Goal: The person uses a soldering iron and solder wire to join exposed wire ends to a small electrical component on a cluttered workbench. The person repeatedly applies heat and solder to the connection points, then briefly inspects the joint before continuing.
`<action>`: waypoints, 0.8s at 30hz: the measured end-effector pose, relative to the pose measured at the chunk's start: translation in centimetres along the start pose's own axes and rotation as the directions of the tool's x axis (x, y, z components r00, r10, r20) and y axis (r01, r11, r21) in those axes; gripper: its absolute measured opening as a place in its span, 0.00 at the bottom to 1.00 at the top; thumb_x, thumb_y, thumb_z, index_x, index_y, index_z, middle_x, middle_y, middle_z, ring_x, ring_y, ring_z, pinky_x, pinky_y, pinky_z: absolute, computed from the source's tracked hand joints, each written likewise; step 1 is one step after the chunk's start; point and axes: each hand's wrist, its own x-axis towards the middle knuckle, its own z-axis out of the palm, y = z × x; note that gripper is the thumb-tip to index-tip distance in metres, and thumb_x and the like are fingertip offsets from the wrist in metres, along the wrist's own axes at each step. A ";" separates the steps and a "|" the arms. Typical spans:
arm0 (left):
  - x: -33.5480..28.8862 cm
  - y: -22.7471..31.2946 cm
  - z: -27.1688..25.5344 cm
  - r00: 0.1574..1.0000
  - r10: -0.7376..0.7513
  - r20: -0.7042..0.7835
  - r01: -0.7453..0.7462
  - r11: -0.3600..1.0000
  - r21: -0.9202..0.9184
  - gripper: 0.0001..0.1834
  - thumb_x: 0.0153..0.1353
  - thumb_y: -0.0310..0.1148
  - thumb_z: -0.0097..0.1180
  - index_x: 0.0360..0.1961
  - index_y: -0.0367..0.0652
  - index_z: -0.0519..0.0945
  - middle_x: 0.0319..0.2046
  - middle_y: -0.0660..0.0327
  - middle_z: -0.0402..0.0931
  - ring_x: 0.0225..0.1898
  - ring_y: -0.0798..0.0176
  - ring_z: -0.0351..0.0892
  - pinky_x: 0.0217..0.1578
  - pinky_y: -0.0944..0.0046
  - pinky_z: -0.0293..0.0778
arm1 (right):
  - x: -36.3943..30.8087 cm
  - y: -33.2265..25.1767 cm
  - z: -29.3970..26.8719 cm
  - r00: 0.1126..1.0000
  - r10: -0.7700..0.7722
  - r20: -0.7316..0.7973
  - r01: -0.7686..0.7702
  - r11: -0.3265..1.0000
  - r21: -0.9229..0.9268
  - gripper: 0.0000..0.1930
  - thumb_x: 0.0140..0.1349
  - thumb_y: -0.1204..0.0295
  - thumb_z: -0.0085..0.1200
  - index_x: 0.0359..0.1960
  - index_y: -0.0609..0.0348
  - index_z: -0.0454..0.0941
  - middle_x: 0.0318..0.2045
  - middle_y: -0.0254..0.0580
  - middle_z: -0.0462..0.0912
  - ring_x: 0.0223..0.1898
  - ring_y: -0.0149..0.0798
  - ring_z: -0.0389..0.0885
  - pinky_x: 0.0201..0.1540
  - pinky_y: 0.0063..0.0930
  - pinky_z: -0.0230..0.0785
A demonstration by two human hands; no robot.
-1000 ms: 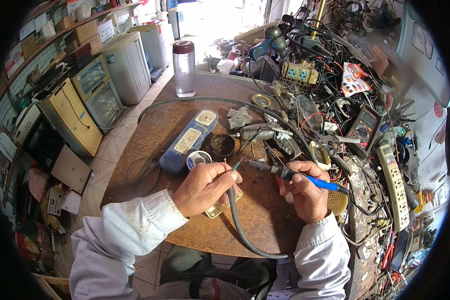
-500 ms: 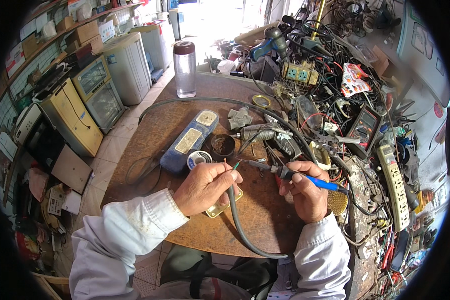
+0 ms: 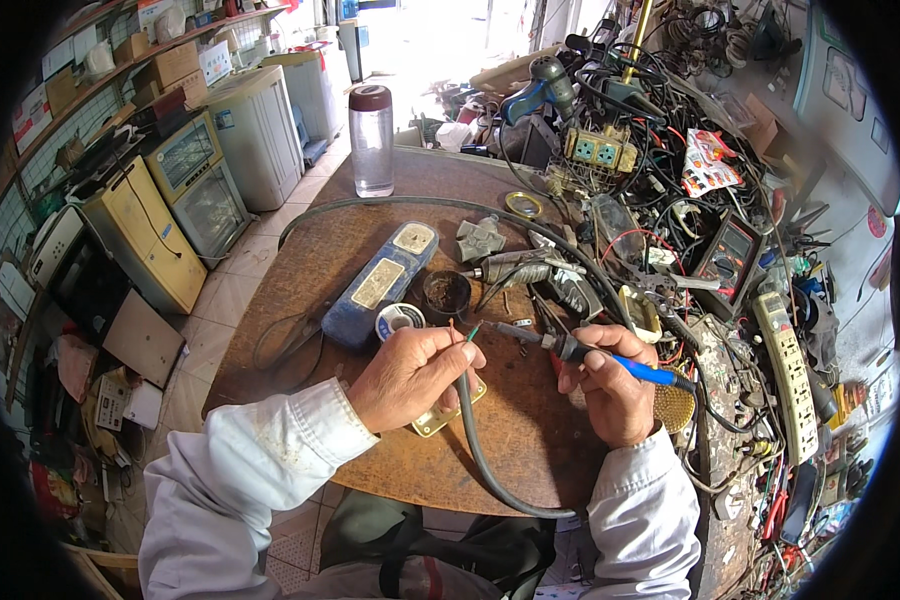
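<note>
My left hand (image 3: 410, 375) pinches the end of a thick black cable (image 3: 477, 450), whose thin wires, one of them green (image 3: 473, 331), poke up past my fingertips. The cable loops down toward the table's front edge. In my right hand (image 3: 615, 400) is a soldering iron (image 3: 642, 371) with a blue handle, gripped like a pen. Its tip points left, close to the wire ends; whether they touch I cannot tell. Just beyond my left hand are a small solder reel (image 3: 400, 317) and a round dark tin (image 3: 446, 292). Partly hidden under that hand lies a yellowish plate (image 3: 433, 421).
A long blue case (image 3: 378, 285) rests on the wooden table (image 3: 300, 385), and a clear bottle (image 3: 372, 145) stands at its far edge. Tangled cables, a multimeter (image 3: 728, 255) and a power strip (image 3: 790, 375) crowd the right side. Old appliances (image 3: 150, 240) line the left.
The soldering iron's tip has shifted very slightly to the right and down. Both hands otherwise hold almost still.
</note>
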 end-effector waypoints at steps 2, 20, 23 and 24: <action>-0.1 -0.1 -0.1 1.000 0.000 -0.005 0.000 1.000 0.001 0.18 0.74 0.36 0.45 0.41 0.29 0.78 0.29 0.58 0.81 0.23 0.75 0.77 0.25 0.74 0.76 | 0.1 0.2 0.1 1.000 -0.006 0.009 0.006 1.000 0.011 0.15 0.59 0.71 0.58 0.45 0.70 0.79 0.31 0.47 0.83 0.28 0.36 0.80 0.34 0.29 0.75; 0.0 -0.2 -0.1 0.999 0.030 0.022 -0.030 1.000 0.001 0.21 0.75 0.40 0.44 0.41 0.29 0.78 0.31 0.58 0.80 0.24 0.74 0.78 0.27 0.73 0.77 | 0.0 0.1 0.1 0.999 -0.022 0.029 0.020 0.999 0.049 0.14 0.59 0.73 0.59 0.45 0.69 0.79 0.31 0.48 0.83 0.28 0.38 0.81 0.34 0.30 0.76; 0.0 -0.3 -0.1 0.999 0.034 0.021 -0.034 0.999 -0.003 0.21 0.75 0.40 0.44 0.41 0.29 0.78 0.31 0.59 0.80 0.24 0.74 0.78 0.27 0.73 0.76 | 0.0 0.1 0.1 0.999 -0.029 0.026 0.029 0.999 0.030 0.15 0.59 0.72 0.59 0.45 0.70 0.79 0.31 0.48 0.83 0.29 0.37 0.81 0.34 0.30 0.76; 0.0 -0.3 0.0 0.999 0.034 0.019 -0.034 0.999 -0.007 0.21 0.75 0.40 0.44 0.41 0.29 0.78 0.31 0.59 0.80 0.24 0.74 0.78 0.27 0.73 0.76 | 0.1 0.1 0.0 0.999 -0.027 0.023 0.026 1.000 0.016 0.15 0.59 0.72 0.58 0.45 0.70 0.79 0.31 0.48 0.83 0.29 0.37 0.81 0.34 0.30 0.76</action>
